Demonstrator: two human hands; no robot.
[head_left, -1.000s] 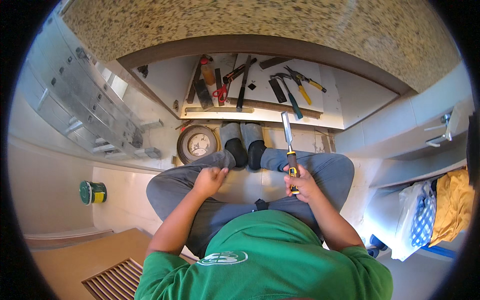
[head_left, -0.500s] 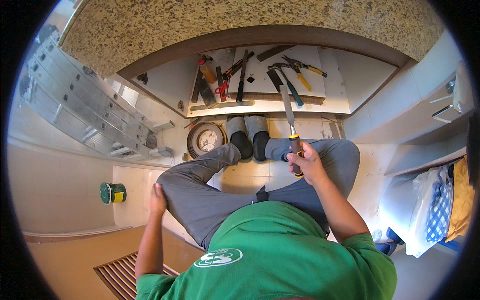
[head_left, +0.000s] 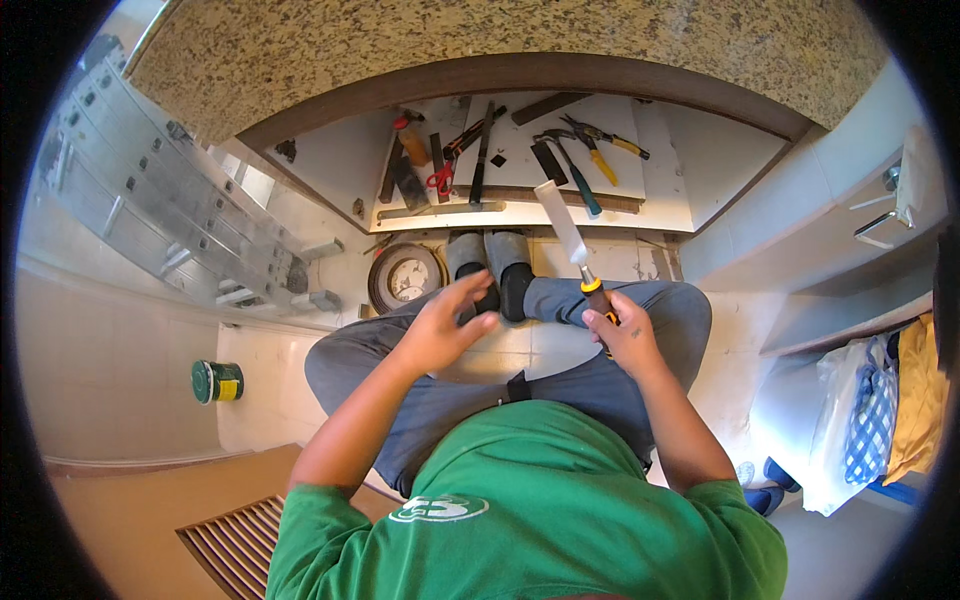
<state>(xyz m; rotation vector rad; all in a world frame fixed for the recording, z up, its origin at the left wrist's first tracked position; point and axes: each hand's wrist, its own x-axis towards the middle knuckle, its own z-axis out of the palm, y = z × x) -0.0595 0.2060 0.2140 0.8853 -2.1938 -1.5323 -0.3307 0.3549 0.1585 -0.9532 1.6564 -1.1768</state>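
My right hand (head_left: 624, 332) is closed round the dark, yellow-banded handle of a wood chisel (head_left: 563, 222), whose wide metal blade points up and to the left. In front of my lap, my left hand (head_left: 447, 322) is raised with its fingers apart and holds nothing. Beyond my feet, a white cabinet shelf (head_left: 670, 205) carries tin snips (head_left: 602, 160), a green-handled hammer (head_left: 580, 180), red scissors (head_left: 441, 180), a dark long-handled tool (head_left: 482, 160) and an orange bottle (head_left: 411, 142). A coil of brown edging strip (head_left: 378, 283) lies on the floor left of my feet.
A speckled stone countertop (head_left: 500, 28) overhangs the cabinet. An aluminium ladder (head_left: 165, 190) leans at the left, above a small green bucket (head_left: 217, 382). At the right are an open drawer front (head_left: 890, 205) and hanging bags (head_left: 868, 415). A floor grille (head_left: 235, 545) lies at lower left.
My left hand has risen from beside my left knee to the middle, its fingers spreading. In my right hand the chisel has turned, its blade tipping to the left and showing its broad face.
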